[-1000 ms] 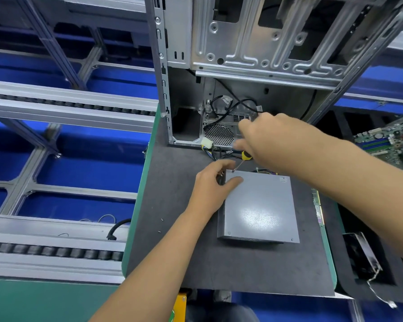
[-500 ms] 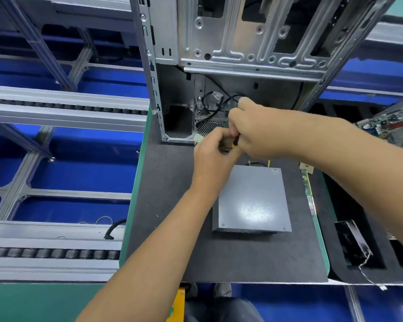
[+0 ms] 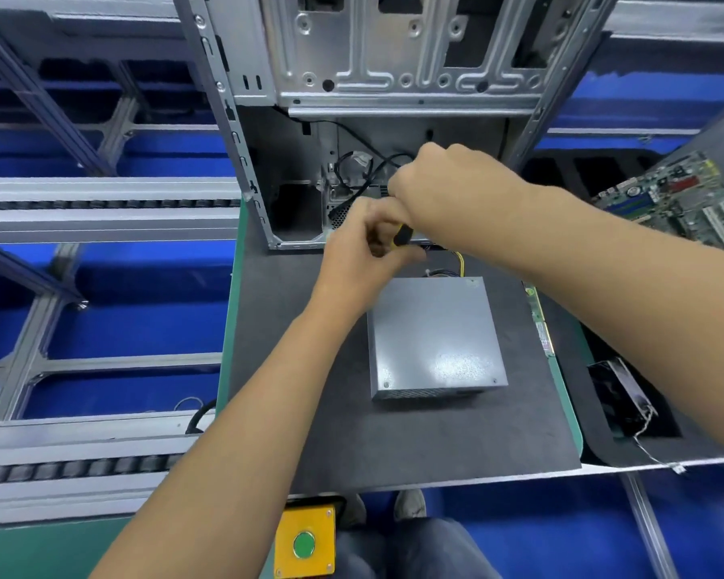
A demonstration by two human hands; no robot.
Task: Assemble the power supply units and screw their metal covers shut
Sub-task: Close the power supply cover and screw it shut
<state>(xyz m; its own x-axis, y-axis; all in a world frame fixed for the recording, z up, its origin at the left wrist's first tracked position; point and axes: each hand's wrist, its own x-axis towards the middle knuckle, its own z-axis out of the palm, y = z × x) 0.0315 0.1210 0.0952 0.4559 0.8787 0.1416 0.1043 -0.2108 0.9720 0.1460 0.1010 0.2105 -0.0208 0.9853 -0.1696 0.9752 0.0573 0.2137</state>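
Just beyond both hands stands the open metal chassis (image 3: 393, 68), its black cables (image 3: 377, 169) crowding the gap there. Under the wrists the grey power supply (image 3: 435, 340) blocks the mat (image 3: 276, 348); bare mat lies open left of the left hand (image 3: 360, 252).

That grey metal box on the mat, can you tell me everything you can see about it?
The grey metal box is a closed, flat, squarish case with a shiny speckled lid that reflects light. Small screws show at its near corners, and its near side has vent slots. It lies flat on the dark mat, in front of the open computer case. Wires, one yellow, come out of its far edge. Neither hand touches it.
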